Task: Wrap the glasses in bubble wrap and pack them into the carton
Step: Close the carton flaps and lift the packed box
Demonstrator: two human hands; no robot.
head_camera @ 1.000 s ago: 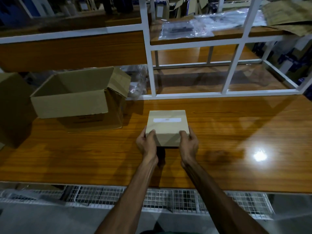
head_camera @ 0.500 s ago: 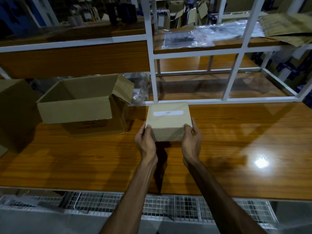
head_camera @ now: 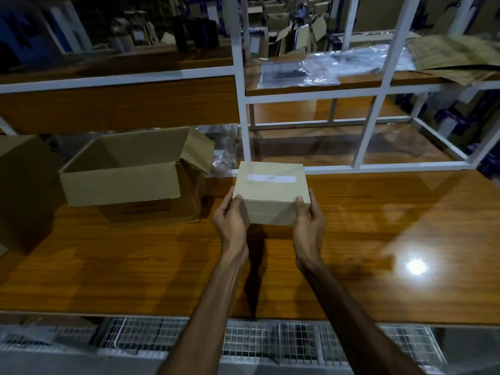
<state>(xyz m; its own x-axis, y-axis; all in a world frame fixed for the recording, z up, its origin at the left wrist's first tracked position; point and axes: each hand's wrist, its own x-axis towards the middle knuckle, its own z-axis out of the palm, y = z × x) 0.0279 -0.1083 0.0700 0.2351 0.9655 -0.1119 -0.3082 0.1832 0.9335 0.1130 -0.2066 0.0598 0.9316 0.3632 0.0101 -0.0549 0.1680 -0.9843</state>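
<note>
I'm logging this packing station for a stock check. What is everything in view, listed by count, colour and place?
small box: one, tan with a white label, closed, held above the table
open carton: one, brown, flaps up, table left
second carton: one, brown, far left edge, partly out of frame
table: one, glossy orange-brown wood
shelf frame: one, white metal, behind the table
plastic bags: clear, count unclear, upper shelf
brown paper: crumpled, upper shelf right
wire rack: white, below the table edge
left hand: grip on the box's left side
right hand: grip on the box's right side
</note>
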